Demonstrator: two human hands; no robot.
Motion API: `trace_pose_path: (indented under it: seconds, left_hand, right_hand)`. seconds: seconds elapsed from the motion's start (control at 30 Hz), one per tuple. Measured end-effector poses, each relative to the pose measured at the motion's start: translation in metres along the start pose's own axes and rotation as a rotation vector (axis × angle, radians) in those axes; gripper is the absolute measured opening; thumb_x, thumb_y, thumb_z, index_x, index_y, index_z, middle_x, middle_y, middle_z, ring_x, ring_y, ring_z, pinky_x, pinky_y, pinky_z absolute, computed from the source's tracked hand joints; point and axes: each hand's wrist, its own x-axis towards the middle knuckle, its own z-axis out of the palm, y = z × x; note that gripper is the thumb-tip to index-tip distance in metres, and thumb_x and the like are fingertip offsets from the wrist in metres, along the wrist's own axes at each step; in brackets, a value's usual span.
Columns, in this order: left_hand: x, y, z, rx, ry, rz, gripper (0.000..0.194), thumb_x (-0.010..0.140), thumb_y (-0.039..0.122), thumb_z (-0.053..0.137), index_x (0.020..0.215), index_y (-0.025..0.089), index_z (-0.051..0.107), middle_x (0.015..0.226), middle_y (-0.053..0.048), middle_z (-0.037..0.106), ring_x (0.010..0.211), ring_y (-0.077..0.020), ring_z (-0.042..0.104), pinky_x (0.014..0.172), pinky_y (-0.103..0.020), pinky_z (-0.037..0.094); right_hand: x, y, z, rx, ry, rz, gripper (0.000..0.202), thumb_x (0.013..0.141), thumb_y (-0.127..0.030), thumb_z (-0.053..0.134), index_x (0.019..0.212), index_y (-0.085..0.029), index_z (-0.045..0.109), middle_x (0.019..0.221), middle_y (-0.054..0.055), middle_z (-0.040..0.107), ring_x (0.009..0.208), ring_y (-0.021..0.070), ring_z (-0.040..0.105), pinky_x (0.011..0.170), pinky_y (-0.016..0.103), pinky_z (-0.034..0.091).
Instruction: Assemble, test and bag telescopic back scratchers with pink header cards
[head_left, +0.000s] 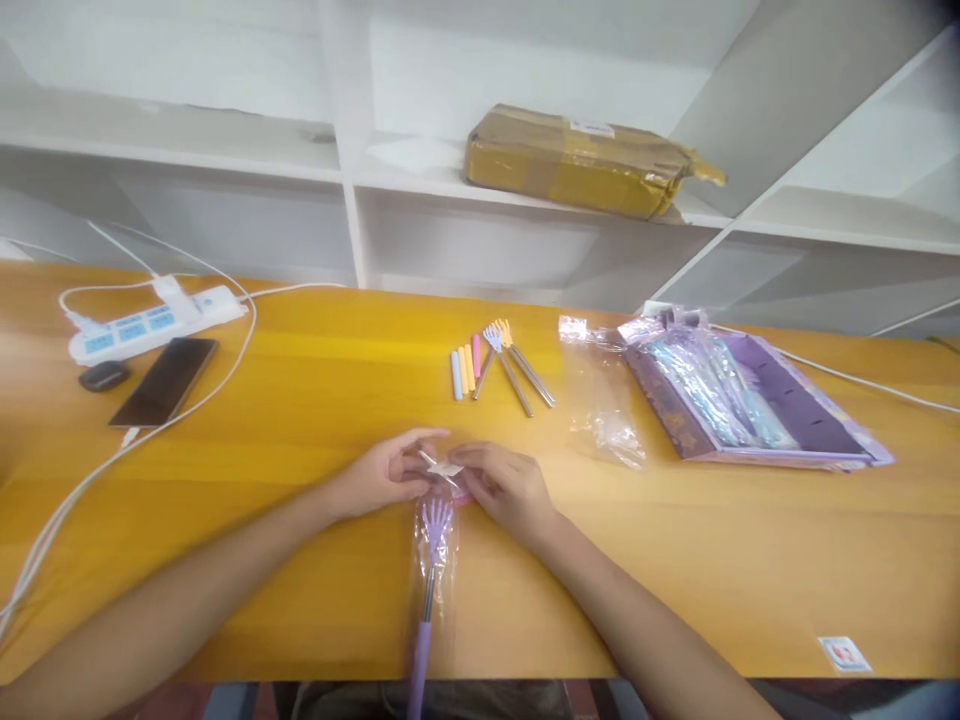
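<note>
A purple back scratcher [434, 530] with a hand-shaped head and a metal shaft lies in a clear plastic bag [448, 580]. Its purple handle points toward me, past the front edge of the table. At the bag's top end, my left hand [379, 473] has its fingers curled on the plastic from the left. My right hand [510, 485] pinches the same end from the right. Between the fingers show a small white label [445, 468] and a thin light rod end; something pink is partly hidden under the right hand.
Beyond my hands lie blue and orange scratcher heads [501, 335] on metal shafts, beside several coloured handle tubes [465, 368]. Empty plastic bags [604, 400] and a purple box [810, 420] of bagged scratchers are right. A phone [165, 383], power strip [157, 325] and cables occupy the left.
</note>
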Motion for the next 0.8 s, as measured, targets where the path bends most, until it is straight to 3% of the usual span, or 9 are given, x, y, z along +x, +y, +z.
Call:
trace_pose_path:
  seconds: [0.17, 0.3, 0.43, 0.53, 0.8]
  left_hand:
    - [-0.0018, -0.0079, 0.0048, -0.009, 0.005, 0.018, 0.081, 0.09, 0.024, 0.081, 0.159, 0.042, 0.042, 0.134, -0.01, 0.059, 0.113, -0.027, 0.076, 0.105, -0.048, 0.058]
    - [-0.0039, -0.0072, 0.0088, 0.056, -0.021, 0.022, 0.064, 0.096, 0.024, 0.072, 0.153, 0.036, 0.044, 0.138, -0.014, 0.06, 0.116, -0.0264, 0.074, 0.106, -0.048, 0.057]
    - [-0.0053, -0.0101, 0.0091, 0.074, -0.014, 0.108, 0.041, 0.097, 0.022, 0.071, 0.132, 0.032, 0.052, 0.132, -0.01, 0.064, 0.109, -0.0234, 0.076, 0.097, -0.043, 0.06]
    - [-0.0056, -0.0102, 0.0082, 0.098, -0.054, 0.08, 0.028, 0.099, 0.022, 0.068, 0.125, 0.028, 0.058, 0.117, -0.009, 0.071, 0.111, -0.024, 0.076, 0.101, -0.045, 0.057]
    - [-0.0053, -0.0031, 0.0083, 0.13, -0.078, -0.049, 0.047, 0.099, 0.026, 0.068, 0.144, 0.025, 0.054, 0.116, -0.014, 0.075, 0.115, -0.0282, 0.075, 0.106, -0.048, 0.055]
  right_hand:
    - [0.0018, -0.0071, -0.0009, 0.112, 0.111, 0.277, 0.016, 0.102, -0.035, 0.063, 0.104, -0.024, 0.075, 0.085, 0.003, 0.077, 0.056, 0.0129, 0.062, 0.058, 0.029, 0.053]
    - [0.0037, -0.0086, 0.0002, 0.186, 0.151, 0.469, 0.025, 0.098, -0.047, 0.067, 0.102, -0.022, 0.074, 0.055, -0.005, 0.057, 0.049, 0.0129, 0.051, 0.052, 0.027, 0.044]
    - [0.0028, -0.0089, 0.0014, 0.291, 0.152, 0.558, 0.032, 0.097, -0.052, 0.068, 0.104, -0.021, 0.073, 0.06, -0.003, 0.06, 0.05, 0.0123, 0.049, 0.05, 0.026, 0.042]
    - [0.0025, -0.0081, 0.0019, 0.342, 0.149, 0.597, 0.034, 0.096, -0.053, 0.069, 0.107, -0.02, 0.071, 0.069, 0.0, 0.066, 0.056, 0.0142, 0.055, 0.054, 0.027, 0.046]
    - [0.005, -0.0051, 0.0001, 0.318, 0.094, 0.544, 0.031, 0.102, -0.051, 0.06, 0.098, -0.021, 0.067, 0.084, 0.003, 0.066, 0.069, 0.0153, 0.059, 0.063, 0.028, 0.049]
